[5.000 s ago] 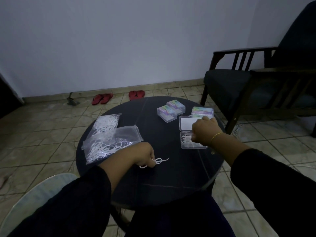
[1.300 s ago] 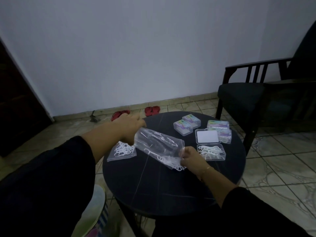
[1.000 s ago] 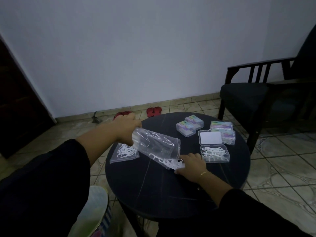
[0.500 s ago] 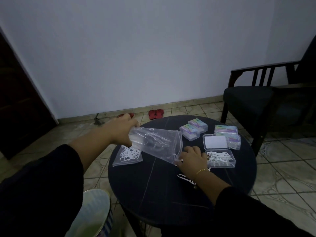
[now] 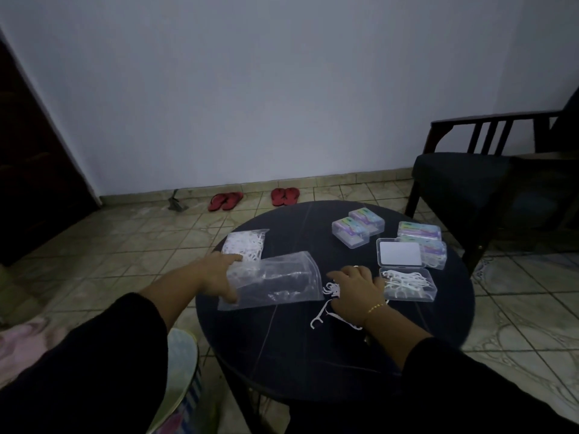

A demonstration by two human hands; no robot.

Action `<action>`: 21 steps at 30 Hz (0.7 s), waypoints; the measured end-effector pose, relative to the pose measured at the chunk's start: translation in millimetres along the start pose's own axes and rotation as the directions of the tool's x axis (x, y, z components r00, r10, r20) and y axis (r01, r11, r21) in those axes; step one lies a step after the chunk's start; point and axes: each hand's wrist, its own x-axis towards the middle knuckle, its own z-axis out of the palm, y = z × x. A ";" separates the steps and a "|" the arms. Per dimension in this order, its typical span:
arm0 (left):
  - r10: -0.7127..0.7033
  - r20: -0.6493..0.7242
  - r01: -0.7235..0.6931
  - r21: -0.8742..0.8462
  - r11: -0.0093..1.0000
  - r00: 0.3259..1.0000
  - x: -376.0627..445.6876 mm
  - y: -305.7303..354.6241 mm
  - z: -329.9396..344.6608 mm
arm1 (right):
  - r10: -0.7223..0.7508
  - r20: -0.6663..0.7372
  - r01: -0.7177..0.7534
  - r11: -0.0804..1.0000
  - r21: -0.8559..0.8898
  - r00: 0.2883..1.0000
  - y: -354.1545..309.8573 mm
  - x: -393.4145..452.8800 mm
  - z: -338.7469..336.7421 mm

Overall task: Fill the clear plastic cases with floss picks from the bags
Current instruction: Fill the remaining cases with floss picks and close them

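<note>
A nearly empty clear zip bag [image 5: 275,283] lies on the round dark table [image 5: 282,364]. My left hand [image 5: 216,277] holds the bag's left end between thumb and fingers. Loose white floss picks [image 5: 326,305] lie at the bag's mouth. My right hand [image 5: 357,289] rests palm down on them, fingers relaxed. Just right of that hand sits an open clear case [image 5: 413,288] partly filled with picks, its lid [image 5: 401,253] folded back behind it. A second bag full of picks [image 5: 244,244] lies at the table's far left.
Two closed labelled cases [image 5: 357,231] stand at the back of the table, and more closed cases [image 5: 421,234] sit behind the open lid. A dark armchair [image 5: 470,173] stands at the right. Red sandals [image 5: 225,200] lie on the tiled floor by the wall.
My left hand lowered the tilted bag onto the table. The picks spilled out at its mouth, and my right hand moved from the bag's opening onto the loose picks.
</note>
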 end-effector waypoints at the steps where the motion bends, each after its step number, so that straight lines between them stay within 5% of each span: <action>1: -0.002 0.003 0.002 -0.001 1.000 1.000 -1.0 -0.1 1.1 | -0.011 0.000 0.011 1.000 0.002 1.000 -2.2 0.0 0.9; 7: 0.056 -0.202 -0.068 -0.052 0.996 0.978 -11.5 14.3 3.8 | -0.077 -0.395 0.151 0.975 0.160 0.915 -26.5 5.9 2.1; 9: 0.158 -0.303 -0.160 0.018 0.987 0.940 -10.1 27.6 19.6 | -0.205 -0.352 0.241 0.969 0.061 0.913 -37.5 11.0 5.4; 13: 0.248 -0.178 -0.259 -0.043 0.965 0.952 -0.4 33.5 61.9 | -0.353 -0.084 0.347 0.935 -0.076 0.932 -54.5 21.0 22.2; 18: -0.022 -0.348 -0.148 -0.454 0.879 0.937 14.0 27.7 62.5 | -0.316 0.133 0.330 0.938 -0.102 0.939 -60.6 28.8 41.3; 21: -0.104 -0.411 -0.030 -0.307 0.951 0.906 31.2 12.0 50.6 | -0.330 0.101 0.340 0.935 -0.101 0.939 -63.3 32.3 44.7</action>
